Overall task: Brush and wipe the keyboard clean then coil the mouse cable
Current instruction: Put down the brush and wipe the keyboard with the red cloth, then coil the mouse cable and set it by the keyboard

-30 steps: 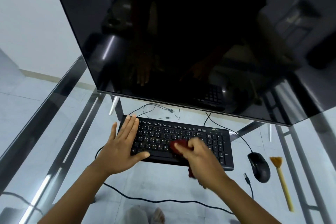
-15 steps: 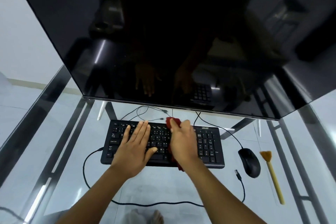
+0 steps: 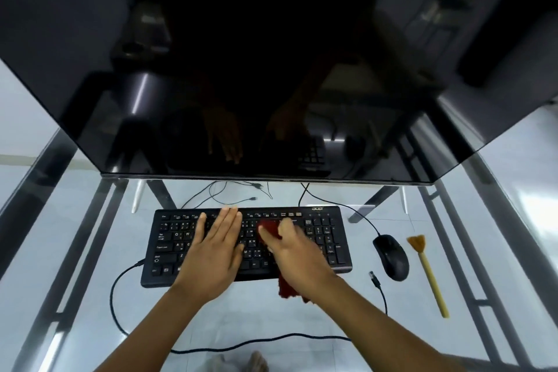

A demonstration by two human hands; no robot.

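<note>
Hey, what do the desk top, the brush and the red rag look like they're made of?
Desk top: clear, glossy glass; the floor and frame bars show through it. Brush: pale yellow handle, perhaps wood or plastic, with tan bristles fanned at the tip. Red rag: soft matte fabric, bunched under the right hand.

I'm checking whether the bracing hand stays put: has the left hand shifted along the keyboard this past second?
Yes. The left hand has slid rightward along the keyboard, from its left end toward its middle, fingers flat on the keys.
</note>
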